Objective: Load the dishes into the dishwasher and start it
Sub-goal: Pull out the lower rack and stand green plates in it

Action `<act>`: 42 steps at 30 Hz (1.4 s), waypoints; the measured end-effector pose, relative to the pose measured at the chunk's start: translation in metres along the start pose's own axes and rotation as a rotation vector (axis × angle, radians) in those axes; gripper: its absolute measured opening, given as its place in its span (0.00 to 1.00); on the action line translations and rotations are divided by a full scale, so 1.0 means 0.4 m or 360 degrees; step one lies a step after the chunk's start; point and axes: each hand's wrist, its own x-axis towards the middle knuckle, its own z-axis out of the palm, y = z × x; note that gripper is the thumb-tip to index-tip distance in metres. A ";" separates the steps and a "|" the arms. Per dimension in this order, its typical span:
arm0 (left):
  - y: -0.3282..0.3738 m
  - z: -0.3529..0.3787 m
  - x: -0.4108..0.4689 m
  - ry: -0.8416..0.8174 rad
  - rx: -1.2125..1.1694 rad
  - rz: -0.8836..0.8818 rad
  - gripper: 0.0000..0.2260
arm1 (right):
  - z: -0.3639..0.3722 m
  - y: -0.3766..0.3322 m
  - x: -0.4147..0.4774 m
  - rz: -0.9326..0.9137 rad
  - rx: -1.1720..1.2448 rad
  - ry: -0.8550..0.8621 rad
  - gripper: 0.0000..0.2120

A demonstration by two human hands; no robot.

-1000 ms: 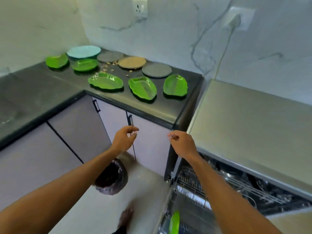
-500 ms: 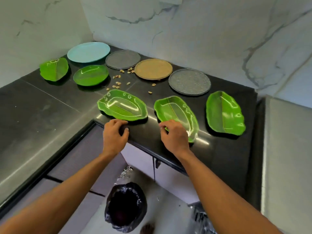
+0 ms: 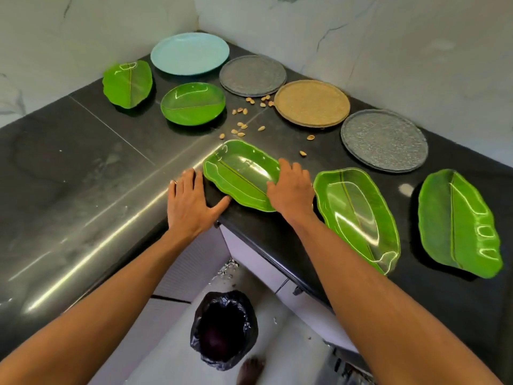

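Note:
A green leaf-shaped plate lies near the inner corner of the black counter. My right hand rests over its right end, thumb inside the dish and fingers across the far rim. My left hand lies flat on the counter just left of the plate, fingers apart, thumb touching the near rim. Two more green leaf plates sit to the right. Only a sliver of the dishwasher shows at the bottom right.
Further back lie a leaf plate, a round green plate, a light blue plate, two grey plates and a tan plate. Nut shells are scattered between them. A black-bagged bin stands on the floor below.
My right hand left the middle leaf plate and now lies on the left one. My left hand slid from the counter edge to that plate's left side. The view moved closer.

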 end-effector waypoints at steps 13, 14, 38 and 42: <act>-0.005 -0.028 -0.036 -0.0097 -0.0232 0.0066 0.36 | -0.045 0.028 -0.092 0.0391 0.0896 0.0018 0.03; -0.004 -0.029 -0.058 -0.0061 -0.0333 0.0083 0.33 | -0.056 0.033 -0.117 0.0347 0.0885 0.0051 0.04; 0.352 0.124 -1.488 -0.1223 -0.1378 -0.0554 0.21 | -0.133 0.765 -1.454 0.0253 0.0285 -0.0331 0.10; 0.441 0.107 -1.580 -0.1729 -0.1476 -0.0182 0.37 | -0.068 0.856 -1.582 0.0234 0.0070 -0.0775 0.11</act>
